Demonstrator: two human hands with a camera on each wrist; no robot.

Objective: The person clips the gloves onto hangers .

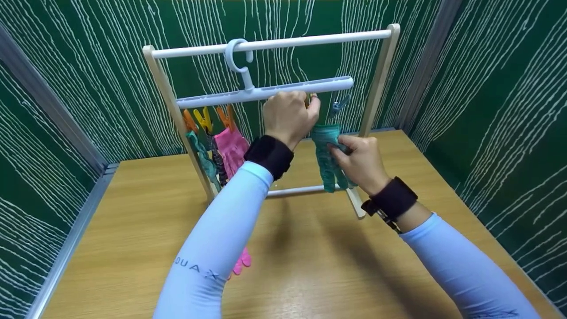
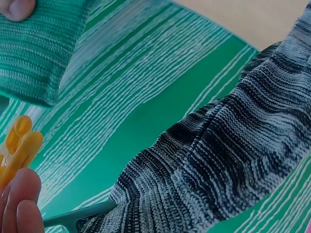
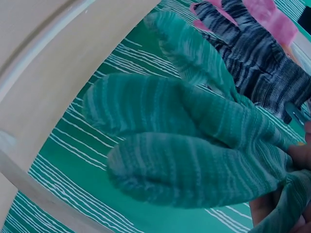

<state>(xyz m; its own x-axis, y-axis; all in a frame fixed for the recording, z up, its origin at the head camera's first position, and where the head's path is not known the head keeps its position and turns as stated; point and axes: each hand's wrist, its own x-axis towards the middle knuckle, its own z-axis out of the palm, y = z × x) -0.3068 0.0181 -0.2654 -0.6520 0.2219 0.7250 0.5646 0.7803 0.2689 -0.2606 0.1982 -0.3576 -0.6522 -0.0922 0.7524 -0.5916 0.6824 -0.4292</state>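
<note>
My right hand (image 1: 361, 161) pinches a green striped knit glove (image 1: 327, 153), whose cuff is up and whose fingers hang down. In the right wrist view the same glove (image 3: 175, 165) spreads its fingers toward the camera. My left hand (image 1: 290, 115) is raised just under the hanger bar (image 1: 305, 86). The left wrist view has its fingertips (image 2: 24, 199) pinching a yellow clothespin (image 2: 19, 148), below the green cuff (image 2: 34, 63) and apart from it. Beside that, a black-and-white knit glove (image 2: 204, 145) hangs from a dark green clip (image 2: 80, 216).
The light blue hanger hooks over the white rail (image 1: 310, 40) of a wooden rack. At its left, orange and yellow clothespins (image 1: 203, 119) hold green, dark and pink gloves (image 1: 230, 148). A blue clip (image 1: 339, 106) hangs at the right end. Pink glove fingers (image 1: 241, 261) lie on the table (image 1: 146, 239).
</note>
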